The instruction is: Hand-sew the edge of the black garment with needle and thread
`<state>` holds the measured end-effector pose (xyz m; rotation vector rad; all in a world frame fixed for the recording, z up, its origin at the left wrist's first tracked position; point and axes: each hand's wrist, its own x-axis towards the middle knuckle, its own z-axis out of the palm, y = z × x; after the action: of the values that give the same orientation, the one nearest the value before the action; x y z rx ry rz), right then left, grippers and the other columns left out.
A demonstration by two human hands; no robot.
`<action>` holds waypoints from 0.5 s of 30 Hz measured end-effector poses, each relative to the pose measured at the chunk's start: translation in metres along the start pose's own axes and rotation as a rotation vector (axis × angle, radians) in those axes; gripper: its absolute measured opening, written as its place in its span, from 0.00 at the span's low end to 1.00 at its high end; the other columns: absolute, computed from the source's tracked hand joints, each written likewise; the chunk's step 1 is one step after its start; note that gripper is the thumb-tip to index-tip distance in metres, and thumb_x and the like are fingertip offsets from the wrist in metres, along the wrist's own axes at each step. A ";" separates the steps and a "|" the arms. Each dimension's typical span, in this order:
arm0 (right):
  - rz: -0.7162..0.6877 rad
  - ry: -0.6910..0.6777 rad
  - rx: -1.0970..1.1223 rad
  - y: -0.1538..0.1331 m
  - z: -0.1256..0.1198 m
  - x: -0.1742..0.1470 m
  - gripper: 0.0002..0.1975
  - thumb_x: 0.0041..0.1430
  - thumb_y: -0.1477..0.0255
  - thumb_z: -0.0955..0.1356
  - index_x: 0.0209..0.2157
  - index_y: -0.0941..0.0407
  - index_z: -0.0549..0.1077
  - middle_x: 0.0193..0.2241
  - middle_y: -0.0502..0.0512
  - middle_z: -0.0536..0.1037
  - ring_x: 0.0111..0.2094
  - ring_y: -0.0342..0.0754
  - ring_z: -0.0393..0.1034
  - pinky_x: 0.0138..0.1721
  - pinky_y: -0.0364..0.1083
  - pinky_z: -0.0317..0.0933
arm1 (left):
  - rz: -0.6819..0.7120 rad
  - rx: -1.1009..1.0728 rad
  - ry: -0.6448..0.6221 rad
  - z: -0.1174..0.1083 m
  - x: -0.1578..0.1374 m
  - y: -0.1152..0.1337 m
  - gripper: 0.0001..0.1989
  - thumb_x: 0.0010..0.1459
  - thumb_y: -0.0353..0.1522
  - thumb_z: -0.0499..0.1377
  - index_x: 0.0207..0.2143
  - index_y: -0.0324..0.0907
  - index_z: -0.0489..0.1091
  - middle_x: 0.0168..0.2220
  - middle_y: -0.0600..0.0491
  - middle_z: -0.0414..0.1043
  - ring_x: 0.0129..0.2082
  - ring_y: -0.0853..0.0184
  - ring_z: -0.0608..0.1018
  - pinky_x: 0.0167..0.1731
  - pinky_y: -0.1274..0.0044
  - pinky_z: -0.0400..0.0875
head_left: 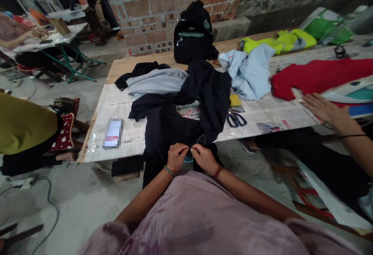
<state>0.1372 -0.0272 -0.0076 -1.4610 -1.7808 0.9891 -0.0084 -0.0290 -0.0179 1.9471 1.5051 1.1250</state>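
Observation:
A black garment lies bunched on the table and hangs over its front edge towards my lap. My left hand is closed in a pinch at the garment's near edge. Close beside it, fingertips almost meeting, my right hand also pinches. A thin pale thread loops up from the right fingertips against the dark cloth. Whether a needle is between the fingers is too small to tell. Dark-handled scissors rest on the table to the right, near a small yellow item.
Newspaper covers the table. On it are a phone, grey cloth, a black backpack, a light blue garment and red cloth. At right, a co-worker's hand lies by an iron.

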 end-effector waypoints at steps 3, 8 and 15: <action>0.041 -0.012 0.043 -0.002 -0.005 -0.004 0.09 0.51 0.68 0.61 0.25 0.57 0.70 0.19 0.49 0.71 0.21 0.41 0.62 0.22 0.39 0.56 | -0.046 -0.011 0.035 -0.001 0.001 0.002 0.04 0.52 0.30 0.56 0.29 0.44 0.72 0.29 0.54 0.73 0.31 0.70 0.73 0.34 0.76 0.64; 0.135 -0.035 0.111 -0.010 -0.005 -0.009 0.10 0.50 0.66 0.62 0.24 0.57 0.70 0.19 0.50 0.71 0.21 0.41 0.63 0.22 0.39 0.56 | -0.046 -0.009 0.038 0.000 0.001 0.005 0.04 0.51 0.29 0.57 0.29 0.43 0.71 0.29 0.54 0.73 0.32 0.70 0.72 0.35 0.76 0.63; 0.112 -0.020 0.117 -0.006 0.000 -0.010 0.10 0.51 0.69 0.61 0.22 0.57 0.68 0.17 0.48 0.69 0.21 0.40 0.62 0.23 0.39 0.55 | -0.105 -0.021 0.029 0.002 -0.002 0.005 0.06 0.50 0.30 0.57 0.33 0.43 0.71 0.31 0.54 0.72 0.31 0.69 0.72 0.35 0.76 0.64</action>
<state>0.1356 -0.0376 -0.0025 -1.4950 -1.6411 1.1489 -0.0040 -0.0320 -0.0154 1.8226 1.5851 1.1240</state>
